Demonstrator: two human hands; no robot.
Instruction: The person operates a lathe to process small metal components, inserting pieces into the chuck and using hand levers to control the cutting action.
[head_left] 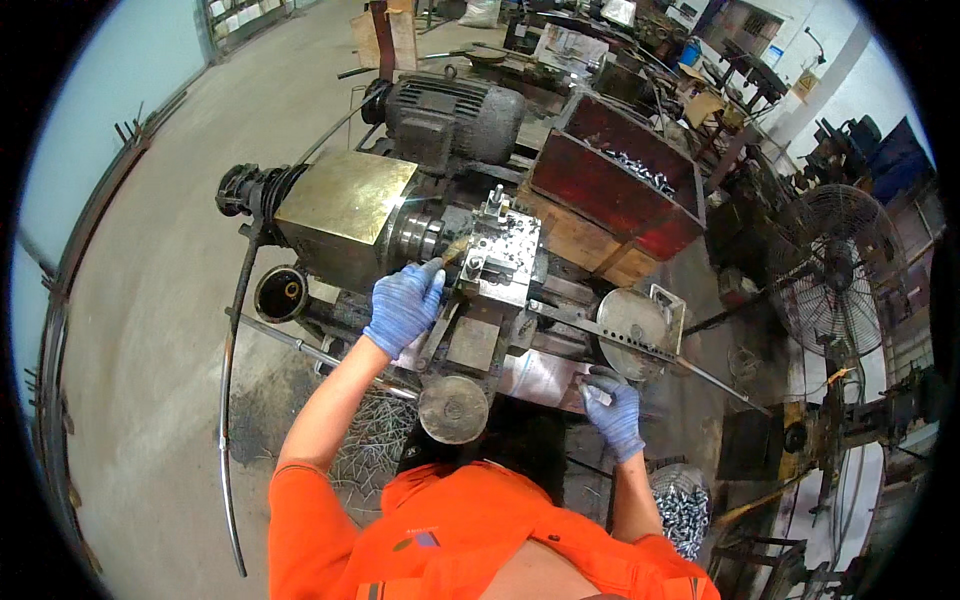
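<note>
My left hand point(405, 308), in a blue knit glove, reaches up to the round steel chuck point(420, 235) of a lathe-like machine. Its fingers are closed at a small brownish thing point(455, 250) between chuck and tool block; its kind is too small to tell. The tool block point(503, 255) is bright metal, bolted and strewn with dark chips. Lower right, my right hand point(614, 418), gloved alike, pinches a small silvery metal piece point(598, 395) beside a flat shiny metal sheet point(543, 380). A round metal disc point(453, 408) sits close in front of my body.
Behind stand an electric motor point(455, 120) and a red bin point(620, 180) with small metal parts. A long perforated bar point(610, 335) juts right. Thin metal scraps point(370, 440) lie lower left. A basket of shiny parts point(682, 515) stands lower right, a large fan point(838, 270) farther right.
</note>
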